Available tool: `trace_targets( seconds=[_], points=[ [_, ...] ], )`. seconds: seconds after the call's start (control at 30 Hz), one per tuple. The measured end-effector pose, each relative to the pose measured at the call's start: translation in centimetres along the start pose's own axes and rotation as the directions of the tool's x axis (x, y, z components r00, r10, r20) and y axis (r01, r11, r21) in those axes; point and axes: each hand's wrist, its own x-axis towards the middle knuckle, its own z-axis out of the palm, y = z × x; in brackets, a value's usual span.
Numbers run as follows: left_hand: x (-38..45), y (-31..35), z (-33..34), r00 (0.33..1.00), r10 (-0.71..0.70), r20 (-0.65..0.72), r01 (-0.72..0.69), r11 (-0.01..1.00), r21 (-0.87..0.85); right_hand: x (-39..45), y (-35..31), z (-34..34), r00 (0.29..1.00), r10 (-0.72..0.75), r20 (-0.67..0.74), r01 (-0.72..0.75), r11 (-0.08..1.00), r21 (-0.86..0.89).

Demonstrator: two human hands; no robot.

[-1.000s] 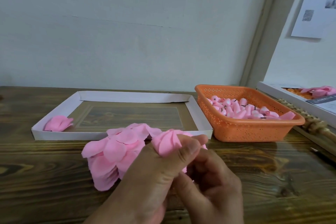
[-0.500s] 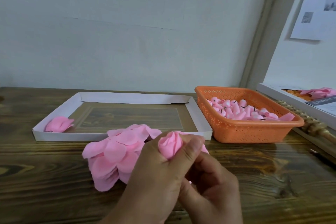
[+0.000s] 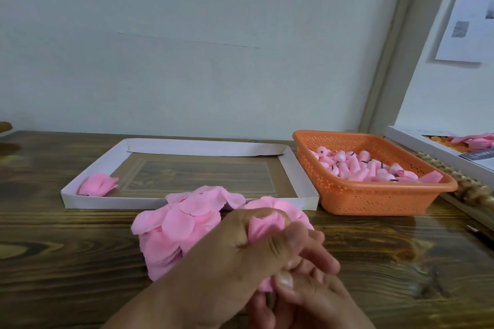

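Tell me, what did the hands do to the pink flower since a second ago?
The left hand closed tighter round the soft pink flower, squeezing its loose petals into a bud, and sank slightly towards the wooden table. The right hand kept gripping it from below. The pile of loose pink petals, the white cardboard tray and the orange plastic basket stayed put.

Pink flower (image 3: 264, 226) between left hand (image 3: 227, 259) and right hand (image 3: 312, 291)
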Motion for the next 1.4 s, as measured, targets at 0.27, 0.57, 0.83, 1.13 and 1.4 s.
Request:
trace_targets(
  seconds=[0.27, 0.57, 0.83, 1.13, 1.4],
  points=[
    [0.6, 0.3, -6.8, 0.828, -0.157, -0.539, 0.274, 0.951, 0.143, -0.1, -0.6, -2.2, 0.805, -0.303, -0.511, -0.034, 0.836, -0.548],
    [3.1, 1.5, -21.0, 0.417, 0.060, -0.907, 0.647, 0.681, 0.343, -1.4, -1.4, -5.1, 0.545, -0.690, -0.476, -0.057, 0.535, -0.843],
    [2.6, -1.7, -23.7, 0.595, -0.045, -0.802, 0.775, 0.296, 0.559, -1.0, -0.5, -6.2, 0.491, -0.759, -0.427, -0.137, 0.417, -0.898],
    [1.9, -5.3, -25.3, 0.485, -0.130, -0.865, 0.868, -0.047, 0.494, -1.2, -0.1, -7.3, 0.487, -0.798, -0.354, -0.137, 0.331, -0.934],
    [2.7, -5.7, -25.9, 0.514, -0.154, -0.844, 0.832, -0.146, 0.534, -1.1, 0.0, -7.4, 0.511, -0.791, -0.337, -0.132, 0.316, -0.940]
  ],
)
